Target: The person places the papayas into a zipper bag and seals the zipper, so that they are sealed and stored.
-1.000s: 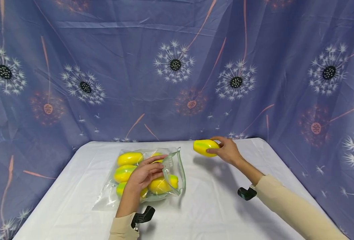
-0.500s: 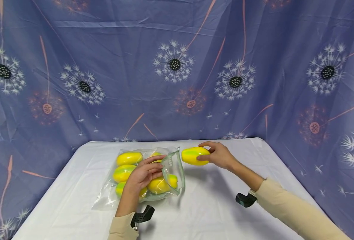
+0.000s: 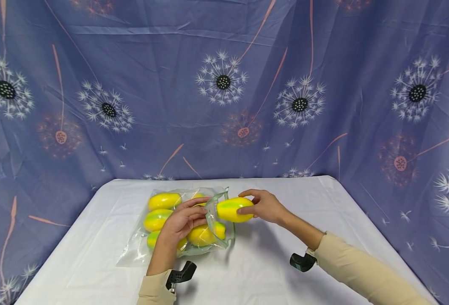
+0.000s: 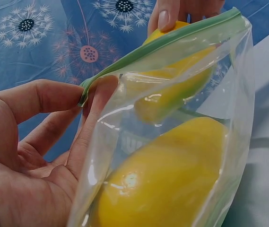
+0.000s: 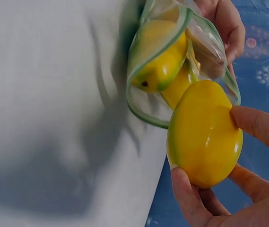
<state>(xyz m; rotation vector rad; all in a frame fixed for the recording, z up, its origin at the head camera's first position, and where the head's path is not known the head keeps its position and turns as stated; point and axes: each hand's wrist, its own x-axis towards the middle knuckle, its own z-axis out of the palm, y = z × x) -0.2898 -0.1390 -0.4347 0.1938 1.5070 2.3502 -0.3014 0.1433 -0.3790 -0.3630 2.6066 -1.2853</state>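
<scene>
A clear zip bag (image 3: 133, 252) with a green rim (image 4: 167, 46) lies on the table, its mouth facing right. My left hand (image 3: 180, 222) pinches the rim between thumb and finger and keeps the mouth apart, plainest in the left wrist view. Several yellow-green papayas (image 3: 164, 201) are inside, partly covered by that hand. With its fingertips my right hand (image 3: 266, 206) grips another papaya (image 5: 205, 135) by its near end. The far end of this papaya (image 3: 230, 209) is at the bag's mouth, overlapping the rim in the head view.
A white cloth covers the table (image 3: 277, 271). Behind and beside it hangs a blue curtain (image 3: 163, 84) with dandelion prints. Black camera mounts sit on the left wrist (image 3: 181, 273) and right wrist (image 3: 302, 262).
My right hand has brought its papaya left and nearer to me, from beyond the bag to its mouth. The left hand and the bag have stayed in place.
</scene>
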